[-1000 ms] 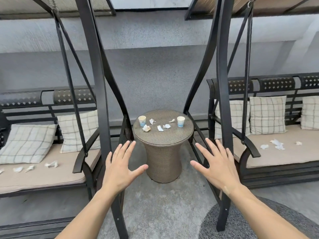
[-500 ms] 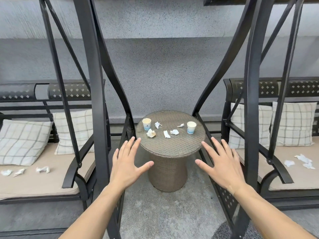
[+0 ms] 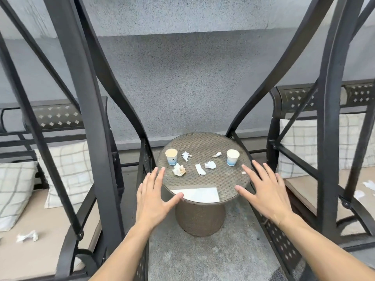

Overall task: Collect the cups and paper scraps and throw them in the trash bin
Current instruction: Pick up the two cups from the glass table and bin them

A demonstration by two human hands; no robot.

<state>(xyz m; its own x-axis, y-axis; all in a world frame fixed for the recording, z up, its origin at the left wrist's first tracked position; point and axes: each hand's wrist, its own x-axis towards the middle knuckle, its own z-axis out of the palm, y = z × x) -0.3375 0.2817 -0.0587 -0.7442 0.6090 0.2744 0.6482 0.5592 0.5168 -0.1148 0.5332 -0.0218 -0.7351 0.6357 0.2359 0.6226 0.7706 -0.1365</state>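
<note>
A round wicker table (image 3: 205,216) with a glass top stands ahead of me. Two white paper cups with blue bases stand on it, the left cup (image 3: 171,156) and the right cup (image 3: 232,157). Between them lie several paper scraps: a crumpled wad (image 3: 179,169), a flat strip (image 3: 200,169), a crumpled piece (image 3: 210,165), and smaller bits (image 3: 186,155) (image 3: 217,154). My left hand (image 3: 154,195) hovers open at the table's near left edge. My right hand (image 3: 263,189) hovers open at its near right edge. Neither touches anything. No trash bin shows.
Black metal swing benches flank the table, their frame posts (image 3: 89,138) (image 3: 332,128) close on both sides. More paper scraps lie on the left seat cushion (image 3: 27,236) and the right seat (image 3: 368,184). Checked pillows (image 3: 69,171) lean on both benches. A grey wall stands behind.
I have moved closer to the table, which now looks larger and nearer. Both open hands now reach its near edge. Nothing on the table has moved.
</note>
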